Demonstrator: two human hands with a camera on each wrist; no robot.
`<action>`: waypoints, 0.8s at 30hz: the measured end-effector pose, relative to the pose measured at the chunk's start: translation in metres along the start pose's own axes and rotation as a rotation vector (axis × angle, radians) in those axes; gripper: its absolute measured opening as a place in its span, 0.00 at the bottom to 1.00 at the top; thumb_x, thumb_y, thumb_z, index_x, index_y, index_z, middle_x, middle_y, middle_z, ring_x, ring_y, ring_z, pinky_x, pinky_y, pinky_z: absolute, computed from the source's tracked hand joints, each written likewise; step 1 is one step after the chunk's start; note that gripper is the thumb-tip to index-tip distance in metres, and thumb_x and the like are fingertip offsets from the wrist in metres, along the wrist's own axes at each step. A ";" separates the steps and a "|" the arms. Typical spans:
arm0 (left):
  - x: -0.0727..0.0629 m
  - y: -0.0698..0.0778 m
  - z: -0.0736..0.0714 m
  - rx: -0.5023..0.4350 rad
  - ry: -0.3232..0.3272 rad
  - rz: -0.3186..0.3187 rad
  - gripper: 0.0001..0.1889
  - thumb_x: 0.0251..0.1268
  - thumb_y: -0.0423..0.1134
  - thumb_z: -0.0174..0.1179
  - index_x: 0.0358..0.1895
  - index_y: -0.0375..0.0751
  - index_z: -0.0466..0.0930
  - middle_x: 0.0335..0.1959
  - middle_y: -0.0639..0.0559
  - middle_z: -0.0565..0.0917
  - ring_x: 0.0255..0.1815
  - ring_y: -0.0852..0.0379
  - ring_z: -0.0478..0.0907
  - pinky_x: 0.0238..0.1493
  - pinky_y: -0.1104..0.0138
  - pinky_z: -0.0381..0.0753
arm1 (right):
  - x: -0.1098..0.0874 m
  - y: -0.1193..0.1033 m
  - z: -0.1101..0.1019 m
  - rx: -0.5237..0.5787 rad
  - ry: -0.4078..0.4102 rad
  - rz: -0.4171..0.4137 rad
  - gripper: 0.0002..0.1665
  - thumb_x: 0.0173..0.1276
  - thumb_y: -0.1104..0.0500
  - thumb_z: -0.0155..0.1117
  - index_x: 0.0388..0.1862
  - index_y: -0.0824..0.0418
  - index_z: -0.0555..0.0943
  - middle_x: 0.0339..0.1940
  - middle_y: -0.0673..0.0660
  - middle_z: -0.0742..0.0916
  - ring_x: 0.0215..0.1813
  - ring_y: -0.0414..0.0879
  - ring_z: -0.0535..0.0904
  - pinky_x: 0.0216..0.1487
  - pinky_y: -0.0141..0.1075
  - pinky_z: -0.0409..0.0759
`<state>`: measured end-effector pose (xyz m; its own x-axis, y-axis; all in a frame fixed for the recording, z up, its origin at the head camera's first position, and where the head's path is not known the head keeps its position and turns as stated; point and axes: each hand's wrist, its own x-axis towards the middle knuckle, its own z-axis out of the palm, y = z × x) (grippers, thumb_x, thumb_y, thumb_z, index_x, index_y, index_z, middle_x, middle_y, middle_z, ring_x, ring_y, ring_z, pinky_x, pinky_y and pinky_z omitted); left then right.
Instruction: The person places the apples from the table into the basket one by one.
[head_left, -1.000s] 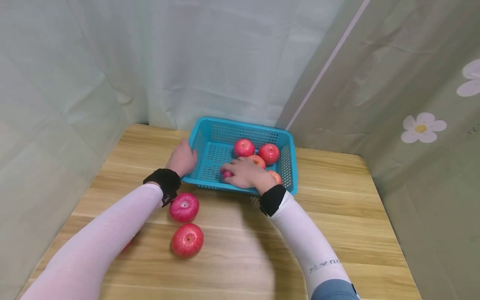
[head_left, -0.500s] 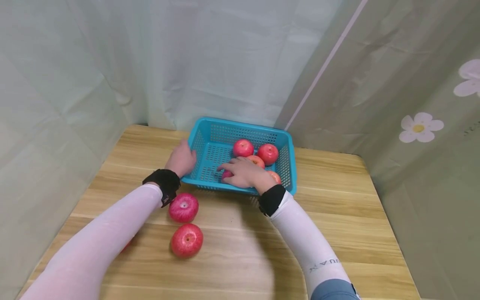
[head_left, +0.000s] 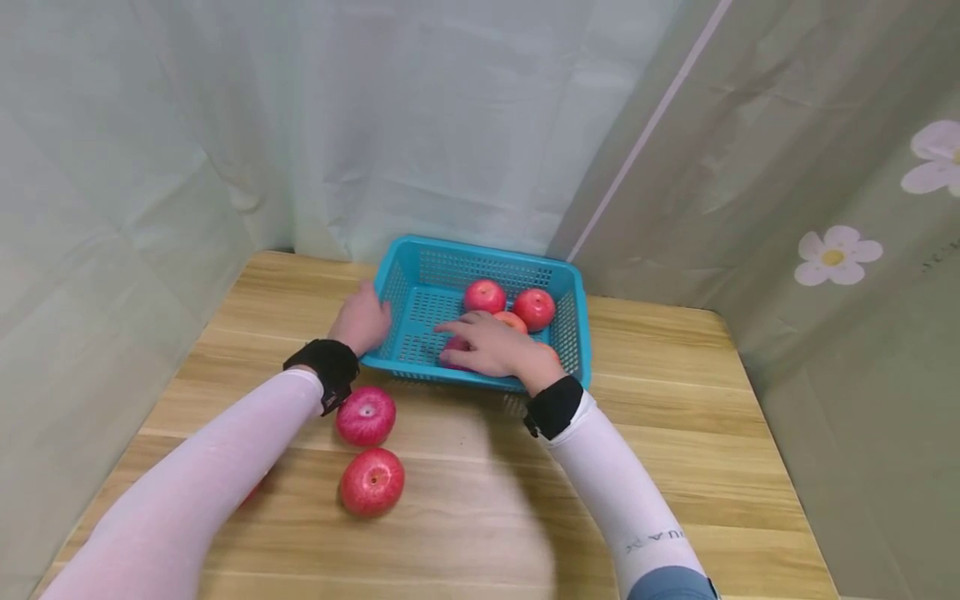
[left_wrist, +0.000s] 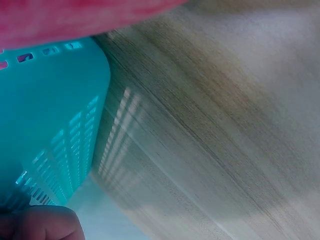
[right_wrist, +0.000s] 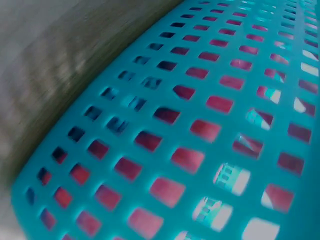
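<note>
A blue plastic basket [head_left: 420, 367] with slotted walls stands toward the back of the table, several red apples inside it. My left hand [head_left: 363, 320] grips its left rim; in the left wrist view a curled finger [left_wrist: 47, 224] shows against the basket wall [left_wrist: 45, 105]. Inside the basket, my right hand [head_left: 491, 344] lies over a dark red apple [head_left: 454, 353] near the front wall, its fingers spread and fairly straight. Two apples [head_left: 484, 296] [head_left: 535, 309] sit behind it, with others partly hidden by the hand. The right wrist view shows red through the basket's slots [right_wrist: 170, 192].
On the wooden table [head_left: 465, 517], a dark red apple [head_left: 366, 416] lies just before the basket and another red apple [head_left: 372, 482] nearer me. A third apple [head_left: 253, 493] peeks out from under the left sleeve. Curtains [head_left: 480, 125] hang behind the table and along its sides.
My right hand's fingers have straightened and spread over the dark red apple, and its wrist has shifted slightly right. The left hand stays on the rim.
</note>
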<state>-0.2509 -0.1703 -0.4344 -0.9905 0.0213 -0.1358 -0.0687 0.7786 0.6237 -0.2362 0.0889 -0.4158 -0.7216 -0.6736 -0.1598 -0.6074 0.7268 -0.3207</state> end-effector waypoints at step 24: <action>0.001 -0.001 0.000 -0.013 -0.014 -0.017 0.30 0.88 0.42 0.41 0.76 0.19 0.52 0.58 0.22 0.75 0.51 0.33 0.80 0.52 0.42 0.82 | -0.099 0.064 -0.025 0.491 0.671 0.305 0.26 0.86 0.53 0.55 0.76 0.59 0.76 0.68 0.64 0.83 0.66 0.61 0.79 0.67 0.59 0.77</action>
<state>-0.2523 -0.1713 -0.4350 -0.9874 0.0170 -0.1572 -0.0872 0.7709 0.6309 -0.2123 0.2057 -0.3969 -0.9654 -0.1268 0.2280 -0.2566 0.6183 -0.7428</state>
